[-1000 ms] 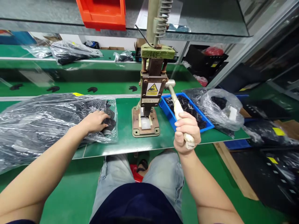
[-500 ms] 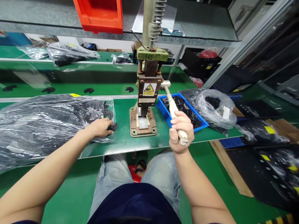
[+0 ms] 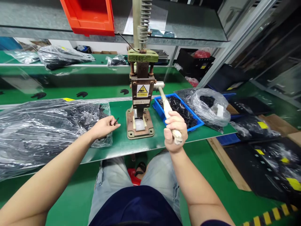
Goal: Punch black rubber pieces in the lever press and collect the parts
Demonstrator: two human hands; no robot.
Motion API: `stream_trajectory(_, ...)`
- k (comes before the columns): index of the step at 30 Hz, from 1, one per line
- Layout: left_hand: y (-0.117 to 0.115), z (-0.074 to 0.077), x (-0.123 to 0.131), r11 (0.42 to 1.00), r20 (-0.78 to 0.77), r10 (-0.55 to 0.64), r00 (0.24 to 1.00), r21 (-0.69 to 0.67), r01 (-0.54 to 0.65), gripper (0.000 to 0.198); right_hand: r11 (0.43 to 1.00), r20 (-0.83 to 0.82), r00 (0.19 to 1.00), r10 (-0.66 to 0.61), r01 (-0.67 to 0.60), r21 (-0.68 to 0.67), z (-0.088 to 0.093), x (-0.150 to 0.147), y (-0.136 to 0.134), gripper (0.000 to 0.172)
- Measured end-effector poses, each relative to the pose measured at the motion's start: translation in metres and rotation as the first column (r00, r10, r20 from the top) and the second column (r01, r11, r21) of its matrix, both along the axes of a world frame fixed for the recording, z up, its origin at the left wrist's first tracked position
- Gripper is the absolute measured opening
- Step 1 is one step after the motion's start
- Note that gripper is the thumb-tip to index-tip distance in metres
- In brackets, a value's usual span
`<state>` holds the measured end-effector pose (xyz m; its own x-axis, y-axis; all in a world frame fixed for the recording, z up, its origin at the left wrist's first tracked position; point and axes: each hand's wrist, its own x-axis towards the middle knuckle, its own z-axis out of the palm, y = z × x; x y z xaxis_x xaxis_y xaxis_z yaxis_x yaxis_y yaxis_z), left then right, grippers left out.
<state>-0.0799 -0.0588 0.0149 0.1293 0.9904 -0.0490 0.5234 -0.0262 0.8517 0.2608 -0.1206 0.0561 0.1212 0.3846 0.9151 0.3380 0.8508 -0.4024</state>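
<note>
Just left of the hand press [image 3: 140, 94], my left hand [image 3: 107, 126] pinches a small black part [image 3: 116, 121], seen nearly edge-on and mostly covered by the fingers. Under that hand lies the mouth of a clear plastic bag [image 3: 54, 131] full of black curved parts. My right hand [image 3: 176, 130] is wrapped round the press's tape-covered lever [image 3: 166, 106], which slopes down toward me. A pale block [image 3: 140, 125] sits on the press base beneath the ram, with a gap above it.
Right of the press stands a blue tray [image 3: 198, 125] of small black pieces, with a clear bag [image 3: 211, 110] beside it. Black C-shaped parts [image 3: 82, 94] lie spaced along the green strip behind. A red bin [image 3: 90, 18] rests on the shelf above.
My left hand has lifted from the bag's mouth toward the press with the black part, now turned on edge. My right hand stays on the lever. The whole view has shifted slightly.
</note>
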Motion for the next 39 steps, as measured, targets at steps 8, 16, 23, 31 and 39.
stream_trajectory(8, 0.02, -0.006, 0.046, 0.98, 0.326, 0.098, 0.94, -0.197, -0.034, 0.064, 1.0, -0.003, 1.0, 0.013, -0.013, 0.007, -0.001, 0.001, 0.001, 0.009)
stream_trajectory(16, 0.028, -0.016, 0.068, 0.973, 0.444, 0.187, 0.877, -0.207, -0.103, 0.053, 1.0, 0.001, 1.0, -0.002, 0.002, 0.008, -0.003, 0.0, 0.001, 0.009)
stream_trajectory(23, 0.033, -0.008, 0.083, 0.945, 0.455, 0.153, 0.877, -0.328, 0.005, 0.041, 1.0, -0.012, 1.0, 0.007, -0.006, 0.016, -0.004, -0.002, 0.002, 0.011)
stream_trajectory(31, 0.045, -0.01, 0.092, 0.922, 0.372, 0.064, 0.926, -0.377, 0.088, 0.038, 1.0, 0.005, 1.0, -0.015, 0.015, 0.017, -0.005, -0.001, 0.002, 0.013)
stream_trajectory(39, 0.063, 0.0, 0.097, 0.888, 0.249, 0.02, 0.968, -0.449, 0.097, 0.034, 1.0, -0.042, 0.999, -0.014, 0.015, 0.027, -0.005, -0.005, 0.003, 0.014)
